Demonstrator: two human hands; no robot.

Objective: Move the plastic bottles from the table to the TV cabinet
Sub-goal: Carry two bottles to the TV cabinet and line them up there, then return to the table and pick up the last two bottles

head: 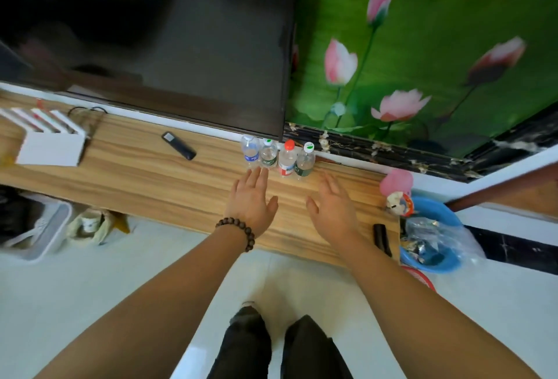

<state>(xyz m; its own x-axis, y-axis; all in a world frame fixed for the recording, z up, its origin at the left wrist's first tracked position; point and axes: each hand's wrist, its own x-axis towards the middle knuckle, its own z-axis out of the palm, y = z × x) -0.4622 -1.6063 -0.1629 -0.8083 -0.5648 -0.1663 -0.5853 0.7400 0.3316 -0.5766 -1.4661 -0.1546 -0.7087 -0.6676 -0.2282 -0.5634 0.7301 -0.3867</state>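
Note:
Several clear plastic bottles stand upright in a row at the back of the wooden TV cabinet (145,179), below the TV's right corner: one with a white cap and blue label (250,152), one with a green label (268,154), a red-capped one (287,158) and a green-and-white-capped one (305,161). My left hand (252,199), with a bead bracelet on its wrist, hovers flat just in front of the left bottles, fingers apart and holding nothing. My right hand (330,206) is spread in front of the right bottles, also holding nothing.
A large dark TV (169,40) fills the upper left. On the cabinet lie a black remote (178,145), a white box (49,140) at left, a pink toy (397,190) and a dark object (382,238) at right. A blue basin (431,233) with plastic bags sits past the cabinet's right end.

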